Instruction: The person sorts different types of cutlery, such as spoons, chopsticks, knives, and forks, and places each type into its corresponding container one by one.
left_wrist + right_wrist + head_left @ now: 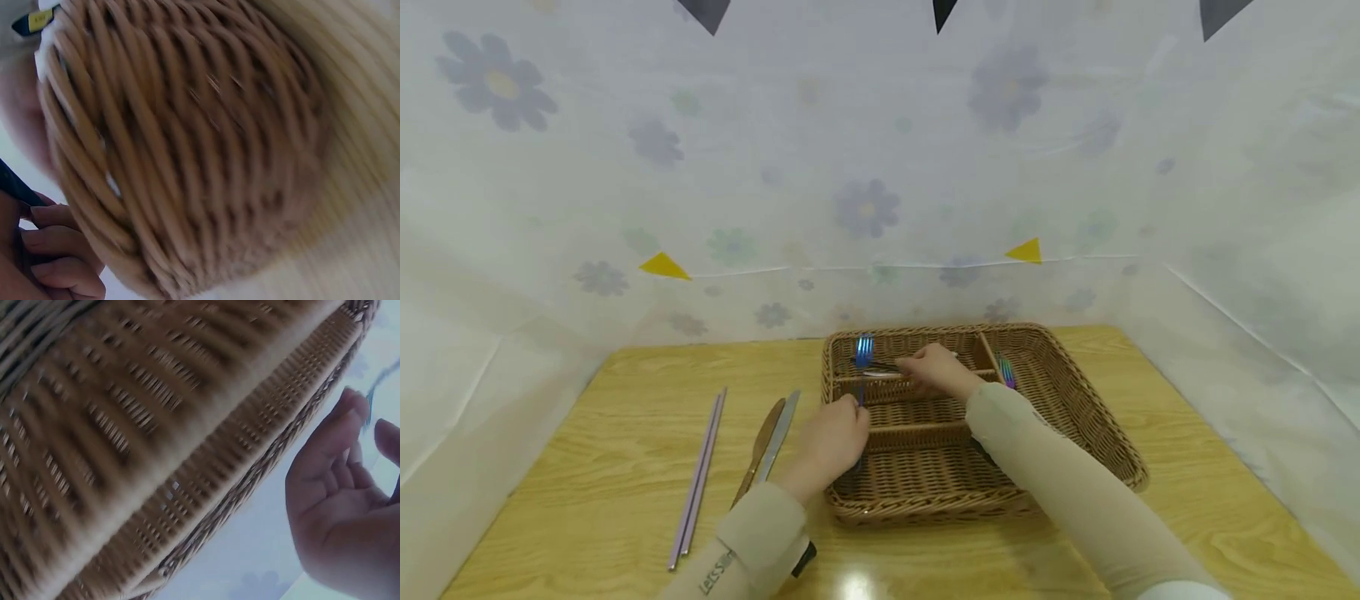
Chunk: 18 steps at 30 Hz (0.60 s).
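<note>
While the left hand (835, 433) grips a blue fork (865, 350) over the wicker tray (936, 503), seemingly mid-sorting, whether the right hand (936, 371) holds anything is unclear, and placement likely needs a sideways turn

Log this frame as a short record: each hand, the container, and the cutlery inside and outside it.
Left hand: grips blue fork by its handle
Right hand: over the basket's far part, fingers at a dark utensil; grip unclear
Container: divided wicker basket on wood-grain table
Inside, right compartment: iridescent fork, partly hidden
Outside, left of basket: two lavender chopsticks; gold-coloured knife beside silver knife
</note>
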Motion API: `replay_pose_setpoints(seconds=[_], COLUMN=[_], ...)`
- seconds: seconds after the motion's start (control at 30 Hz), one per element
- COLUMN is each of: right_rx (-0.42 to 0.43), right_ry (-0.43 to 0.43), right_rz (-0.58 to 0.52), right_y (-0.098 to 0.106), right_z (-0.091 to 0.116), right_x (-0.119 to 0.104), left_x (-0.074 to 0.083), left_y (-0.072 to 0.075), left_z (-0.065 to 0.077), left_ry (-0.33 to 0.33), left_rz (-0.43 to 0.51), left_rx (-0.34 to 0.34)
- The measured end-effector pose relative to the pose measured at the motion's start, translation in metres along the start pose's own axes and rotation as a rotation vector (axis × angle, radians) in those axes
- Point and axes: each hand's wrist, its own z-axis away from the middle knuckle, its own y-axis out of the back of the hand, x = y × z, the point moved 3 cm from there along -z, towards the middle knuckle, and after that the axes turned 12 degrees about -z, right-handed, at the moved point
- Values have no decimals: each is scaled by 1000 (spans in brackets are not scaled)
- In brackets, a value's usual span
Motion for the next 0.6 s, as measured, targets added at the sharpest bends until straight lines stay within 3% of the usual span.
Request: replay_pose_setpoints(seconds=[0.13,0.27,0.6], right_rx=[-37,-45,-100], right_ry=[-42,-83,-106], right_rz=[-117,-218,-342], right_y=[-10,-16,-15], right_z=[4,8,11], right_x=[-5,-10,-6], left_x=[17,29,40], left_y=[-2,-5,-15], left_z=[1,2,0], left_ry=[-22,-57,-104], left_rz=[-4,-26,-47], left_rx=[-15,13,23])
